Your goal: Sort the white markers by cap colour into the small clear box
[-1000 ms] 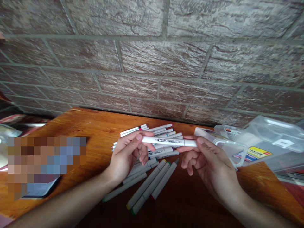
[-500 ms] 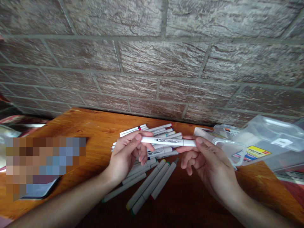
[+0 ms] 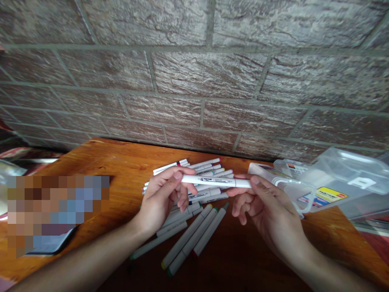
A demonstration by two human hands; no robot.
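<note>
A white marker [image 3: 209,180] with black print on its barrel is held level above the table, one end in each hand. My left hand [image 3: 165,192] pinches its left end between thumb and fingers. At the other end, the thumb and forefinger of my right hand [image 3: 269,202] grip the marker, the remaining fingers curled below. Both tips of the marker are covered by my fingers. Beneath and behind my hands lie several more white markers [image 3: 190,237] with coloured ends, some partly hidden by my left hand.
To the right, a clear plastic case [image 3: 349,178] with a yellow label lies beside other clear plastic parts [image 3: 291,168]. A dark-edged flat device [image 3: 51,245], mostly blurred out, rests on the left of the wooden table [image 3: 100,162]. A brick wall [image 3: 182,77] rises behind.
The marker has turned about its long axis between my fingers, so its print shows differently. My hands have hardly moved.
</note>
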